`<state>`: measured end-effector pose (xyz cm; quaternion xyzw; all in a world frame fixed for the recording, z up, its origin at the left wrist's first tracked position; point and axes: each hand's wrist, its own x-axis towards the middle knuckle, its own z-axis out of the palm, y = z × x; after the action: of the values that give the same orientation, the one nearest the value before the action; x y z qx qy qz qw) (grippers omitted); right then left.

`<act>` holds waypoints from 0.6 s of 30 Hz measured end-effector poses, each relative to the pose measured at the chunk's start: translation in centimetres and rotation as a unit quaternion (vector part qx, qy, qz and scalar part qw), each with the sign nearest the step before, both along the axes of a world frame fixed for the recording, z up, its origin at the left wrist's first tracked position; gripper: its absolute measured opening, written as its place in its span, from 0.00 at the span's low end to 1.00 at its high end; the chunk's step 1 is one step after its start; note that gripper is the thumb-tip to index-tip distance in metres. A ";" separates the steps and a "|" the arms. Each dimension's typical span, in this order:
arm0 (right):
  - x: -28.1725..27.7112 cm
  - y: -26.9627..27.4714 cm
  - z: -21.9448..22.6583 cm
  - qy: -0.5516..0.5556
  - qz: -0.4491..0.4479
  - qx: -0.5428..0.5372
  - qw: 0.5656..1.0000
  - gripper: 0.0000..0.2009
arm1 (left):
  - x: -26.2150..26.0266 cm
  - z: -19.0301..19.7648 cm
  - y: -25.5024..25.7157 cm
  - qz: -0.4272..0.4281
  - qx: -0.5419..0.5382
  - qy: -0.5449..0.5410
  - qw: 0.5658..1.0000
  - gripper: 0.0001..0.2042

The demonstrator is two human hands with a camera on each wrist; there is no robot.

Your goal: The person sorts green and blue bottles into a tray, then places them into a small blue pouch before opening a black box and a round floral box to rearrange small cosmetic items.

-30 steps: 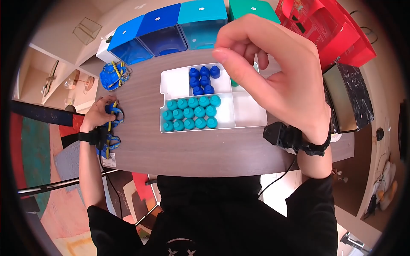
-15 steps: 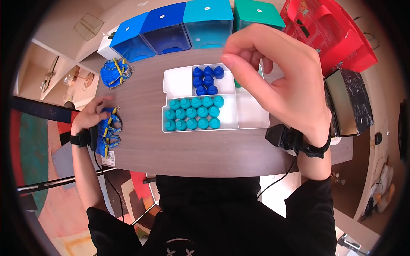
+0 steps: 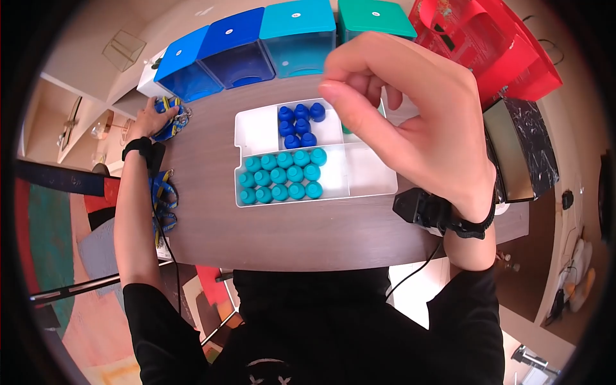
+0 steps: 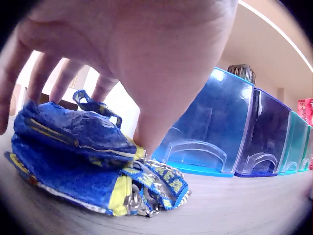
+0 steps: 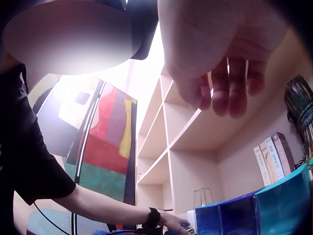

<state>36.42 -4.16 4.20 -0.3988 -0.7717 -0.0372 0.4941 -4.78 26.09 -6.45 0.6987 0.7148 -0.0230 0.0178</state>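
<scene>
My left hand (image 3: 151, 120) reaches to the far left of the table. Its spread fingers and thumb touch a small blue bag (image 4: 73, 169) with yellow trim and a short strap with metal links. The bag lies on the table under the palm. My right hand (image 3: 410, 115) hangs in the air above the right part of a white divided tray (image 3: 256, 131), fingers loosely curled with nothing in them. In the tray stand several dark blue bottle-shaped pieces (image 3: 301, 126) and several teal ones (image 3: 278, 174). Green pieces (image 3: 347, 128) are mostly hidden behind the right hand.
More blue bags (image 3: 165, 204) lie by the left edge. Along the back stand light blue (image 3: 192, 74), dark blue (image 3: 237, 58), teal (image 3: 298, 48) and green (image 3: 375, 19) boxes. A red gift bag (image 3: 491, 51) and a black marbled box (image 3: 536, 147) are at the right.
My left hand has lifted off the nearer blue bags and moved away from me to the far blue bag. The right hand stays nearly still; the head view shifted slightly.
</scene>
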 end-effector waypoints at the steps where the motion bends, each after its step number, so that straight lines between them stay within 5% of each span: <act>1: 0.2 0.0 0.0 -0.008 0.002 -0.002 1.000 0.02 | 0.0 -0.4 0.0 -0.004 -0.006 0.042 0.999 0.48; 6: 0.6 0.4 0.0 -0.011 0.007 0.003 1.000 0.02 | -1.2 -0.8 0.4 0.001 -0.008 0.006 1.000 0.45; 8: 0.8 0.3 0.0 -0.016 -0.003 0.004 1.000 0.03 | -3.8 -1.6 1.6 -0.060 0.042 -0.035 0.997 0.42; 12: 0.6 0.6 -0.3 -0.018 0.001 0.008 1.000 0.03 | -0.6 4.4 -4.3 -0.063 0.058 -0.211 0.974 0.38; 15: 0.1 0.5 -0.6 -0.024 -0.005 -0.034 0.999 0.04 | 4.2 8.5 -9.5 -0.136 0.079 -0.375 0.914 0.33; 16: -0.1 0.5 -0.8 -0.029 0.002 -0.051 0.998 0.06 | 6.3 9.4 -11.5 -0.182 0.054 -0.480 0.857 0.34; 18: -1.0 0.6 -0.9 -0.037 0.013 -0.064 0.997 0.08 | 9.8 10.6 -14.7 -0.220 0.033 -0.529 0.819 0.34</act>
<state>35.39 -3.54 3.33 -0.4184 -0.7952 0.0040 0.4388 4.98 11.39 4.11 0.7419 0.4233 0.3709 0.3644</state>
